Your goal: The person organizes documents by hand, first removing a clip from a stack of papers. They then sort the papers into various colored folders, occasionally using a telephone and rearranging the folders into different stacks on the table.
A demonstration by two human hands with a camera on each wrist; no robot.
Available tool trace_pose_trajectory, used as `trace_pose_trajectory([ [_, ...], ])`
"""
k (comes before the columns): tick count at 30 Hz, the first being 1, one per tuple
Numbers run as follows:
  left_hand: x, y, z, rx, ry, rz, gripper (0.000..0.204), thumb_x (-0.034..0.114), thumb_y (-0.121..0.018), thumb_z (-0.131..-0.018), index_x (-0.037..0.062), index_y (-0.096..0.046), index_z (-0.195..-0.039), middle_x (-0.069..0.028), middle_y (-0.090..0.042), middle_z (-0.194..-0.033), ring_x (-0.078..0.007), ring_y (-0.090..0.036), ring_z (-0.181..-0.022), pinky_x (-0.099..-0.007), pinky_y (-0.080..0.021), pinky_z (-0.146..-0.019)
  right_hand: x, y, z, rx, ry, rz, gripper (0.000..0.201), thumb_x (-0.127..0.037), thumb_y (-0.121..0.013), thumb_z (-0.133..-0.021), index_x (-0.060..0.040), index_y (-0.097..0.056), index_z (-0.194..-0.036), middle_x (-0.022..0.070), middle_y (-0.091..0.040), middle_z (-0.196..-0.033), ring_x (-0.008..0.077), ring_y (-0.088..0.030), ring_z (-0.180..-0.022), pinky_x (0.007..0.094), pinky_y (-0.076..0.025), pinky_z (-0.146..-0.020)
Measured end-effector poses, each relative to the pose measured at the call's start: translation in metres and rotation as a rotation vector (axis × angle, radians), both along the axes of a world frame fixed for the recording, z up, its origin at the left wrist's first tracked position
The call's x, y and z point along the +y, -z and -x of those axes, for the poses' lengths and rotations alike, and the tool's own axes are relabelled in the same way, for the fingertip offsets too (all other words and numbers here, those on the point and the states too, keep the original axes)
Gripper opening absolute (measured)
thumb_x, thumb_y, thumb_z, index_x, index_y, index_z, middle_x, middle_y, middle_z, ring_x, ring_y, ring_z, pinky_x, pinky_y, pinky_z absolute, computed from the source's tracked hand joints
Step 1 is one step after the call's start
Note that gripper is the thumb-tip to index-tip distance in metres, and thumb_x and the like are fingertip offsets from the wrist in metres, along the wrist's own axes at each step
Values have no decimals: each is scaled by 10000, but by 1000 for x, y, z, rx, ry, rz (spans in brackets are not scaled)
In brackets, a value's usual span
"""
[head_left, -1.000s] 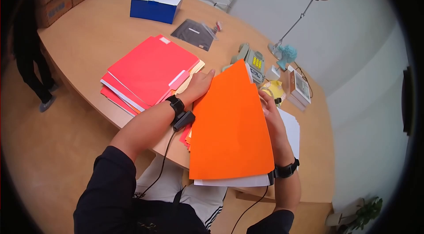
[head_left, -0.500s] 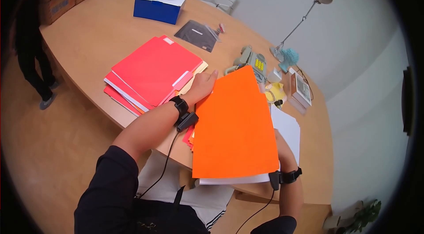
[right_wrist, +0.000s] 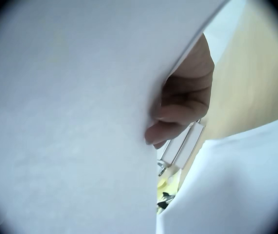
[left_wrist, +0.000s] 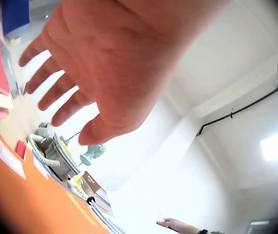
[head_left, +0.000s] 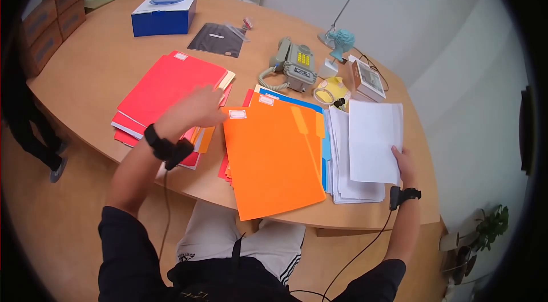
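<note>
An orange folder [head_left: 274,156] lies flat on a pile of folders at the table's near edge, with a blue folder [head_left: 297,103] showing beneath it. My left hand [head_left: 200,103] hovers open, fingers spread, between the orange folder and the red folder stack [head_left: 165,86]; it holds nothing. The left wrist view shows its bare palm [left_wrist: 114,63] above the orange folder [left_wrist: 12,195]. My right hand [head_left: 402,159] pinches the lower edge of a white sheet [head_left: 374,139] raised over a stack of white paper [head_left: 348,185]. In the right wrist view its fingers [right_wrist: 183,107] curl behind the sheet [right_wrist: 71,122].
A green telephone [head_left: 294,65], yellow tape roll [head_left: 326,95] and small boxed device [head_left: 365,76] sit behind the folders. Farther back are a blue box [head_left: 162,14] and a black pouch [head_left: 217,39]. Cardboard boxes [head_left: 54,8] stand at the far left, and a person's legs [head_left: 25,131] are beside the table.
The orange folder, held up open before, now lies shut and flat. My left hand has let go and moved left. My right hand has drawn a white sheet out to the right.
</note>
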State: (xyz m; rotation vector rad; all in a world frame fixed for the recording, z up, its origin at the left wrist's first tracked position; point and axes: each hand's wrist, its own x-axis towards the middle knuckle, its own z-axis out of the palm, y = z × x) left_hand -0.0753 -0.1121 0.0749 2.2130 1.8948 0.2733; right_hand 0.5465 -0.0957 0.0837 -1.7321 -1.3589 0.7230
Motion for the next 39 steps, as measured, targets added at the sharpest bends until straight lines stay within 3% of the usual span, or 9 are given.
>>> trace_pose_trajectory([
  [4, -26, 8, 18, 235, -49, 127, 694, 516, -644, -845, 25, -516, -1318, -259, -542, -1259, -419, -548, -1164, -476, -464, -973, 3, 32, -17, -45, -33, 30, 431, -229, -624, -972, 93, -575, -1254, 157, -692, -1081, 205, -655, -923, 338, -523, -828],
  [6, -37, 13, 17, 233, -161, 164, 718, 457, -659, -841, 2, -460, -1360, -250, -587, -1201, -458, -548, -1160, -651, -475, -886, 5, 42, -19, -32, -52, 40, 438, -236, -626, -973, 96, -573, -1255, 157, -692, -1078, 204, -653, -918, 339, -522, -823],
  [10, -36, 38, 15, 220, -177, 150, 733, 425, -626, -884, 18, -366, -1435, -274, -580, -1195, -492, -576, -1111, -720, -473, -798, 11, 56, -16, -127, -129, 32, 413, -230, -631, -969, 71, -586, -1248, 136, -694, -1046, 187, -648, -873, 326, -521, -786],
  [17, -40, 42, 12, 305, -101, 66, 600, 239, -593, -890, 2, -420, -1413, -252, -660, -1013, -371, -693, -898, -494, -562, -662, -6, 28, -10, -139, -141, 238, 431, -165, -663, -921, 26, -520, -1279, 61, -638, -886, 127, -617, -739, 281, -517, -547],
  [21, -46, 28, 14, 274, -39, 62, 284, 165, -649, -827, 22, -655, -1072, -151, -680, -767, -320, -700, -786, -414, -552, -614, -11, 24, -39, -161, -190, 288, 481, -147, -649, -924, 2, -461, -1342, 96, -650, -1060, 176, -645, -872, 368, -558, -693],
  [24, -53, 33, 20, 335, 74, -70, 137, 161, -639, -851, 37, -696, -837, -131, -667, -698, -296, -690, -698, -395, -546, -591, -16, 15, -34, -525, -160, 196, 446, -134, -640, -928, -4, -477, -1322, 112, -630, -1110, 203, -647, -923, 366, -558, -732],
  [30, -64, 7, 3, 436, 71, -278, 215, 191, -622, -906, 30, -685, -778, -135, -667, -720, -282, -677, -634, -368, -543, -559, -80, -19, 143, -761, -686, -456, 446, -54, -682, -828, 3, -535, -1245, 214, -543, -1277, 377, -526, -1195, 434, -453, -994],
  [34, -76, -32, -25, 303, -25, -385, 102, 40, -639, -817, 77, -713, -876, -74, -657, -692, -237, -687, -659, -329, -543, -553, -124, -13, 245, -886, -1062, -488, 533, -234, -709, -817, -15, -546, -1275, 234, -500, -1353, 433, -436, -1309, 549, -358, -1083],
  [39, -78, -37, -63, 350, 203, -429, 118, 46, -678, -768, 68, -738, -867, -92, -667, -733, -250, -700, -692, -333, -559, -582, -132, 39, 309, -1022, -1106, -534, 579, -410, -587, -928, -7, -515, -1337, 268, -433, -1414, 472, -406, -1324, 603, -344, -1057],
])
